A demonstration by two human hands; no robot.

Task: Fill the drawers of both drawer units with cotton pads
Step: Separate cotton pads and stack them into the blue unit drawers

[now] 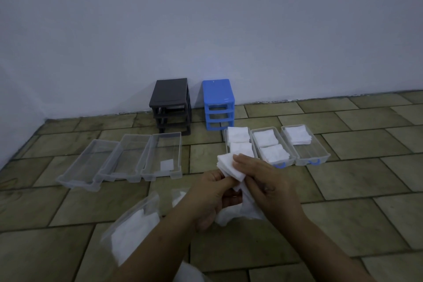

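Gripping one stack of cotton pads (pixel 229 166) between left hand (pixel 214 192) and right hand (pixel 266 181), fingers curled, above the floor (pixel 343 190).

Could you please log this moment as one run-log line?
left hand: holds pad bag | right hand: pinches cotton pads | third blue-handled drawer: half filled

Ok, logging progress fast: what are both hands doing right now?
Left hand: grips the plastic bag of cotton pads.
Right hand: pinches a stack of cotton pads coming out of that bag.
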